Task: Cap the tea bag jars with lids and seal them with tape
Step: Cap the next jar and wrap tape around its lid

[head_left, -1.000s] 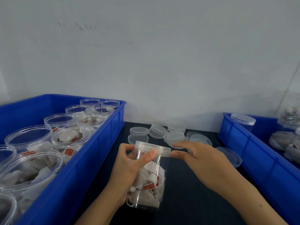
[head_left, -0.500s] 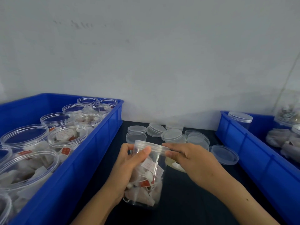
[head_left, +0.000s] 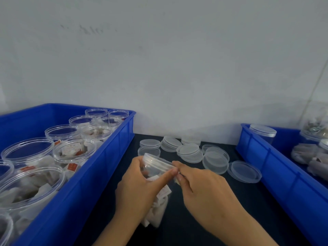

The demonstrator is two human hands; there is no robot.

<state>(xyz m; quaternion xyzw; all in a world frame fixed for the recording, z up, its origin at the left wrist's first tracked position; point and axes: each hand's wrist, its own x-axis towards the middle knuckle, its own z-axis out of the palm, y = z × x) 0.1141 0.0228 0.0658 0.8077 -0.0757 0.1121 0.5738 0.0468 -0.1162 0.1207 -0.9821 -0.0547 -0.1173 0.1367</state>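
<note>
Clear, thin-walled plastic forms the jar [head_left: 156, 183], which is filled with tea bags [head_left: 158, 206] and held tilted above the dark table [head_left: 204, 226], between the two blue crates. A translucent lid [head_left: 158, 161] is seated on its mouth. The jar is gripped just below the lid by the left hand [head_left: 140, 190], fingers behind and thumb laid across the front wall. The lid's near edge is met by the right hand [head_left: 205, 190], whose thumb and forefinger are pressed together there; a small pale strip is glimpsed at the fingertips, and whether it is tape cannot be told. The jar is judged light, fairly stiff at the threaded neck but easily dented along the body, and smooth enough to slip; hold is best taken round the upper wall, under the lid's rim, with the lid steadied from the side. Loose lids [head_left: 189, 151] are scattered and stacked on the table behind the hands, one lying apart [head_left: 245, 172] toward the right. Open jars of tea bags [head_left: 74, 151] are ranked in the left crate [head_left: 99, 174]. A capped jar [head_left: 263, 132] and further filled jars are stored in the right crate [head_left: 276, 167].
</note>
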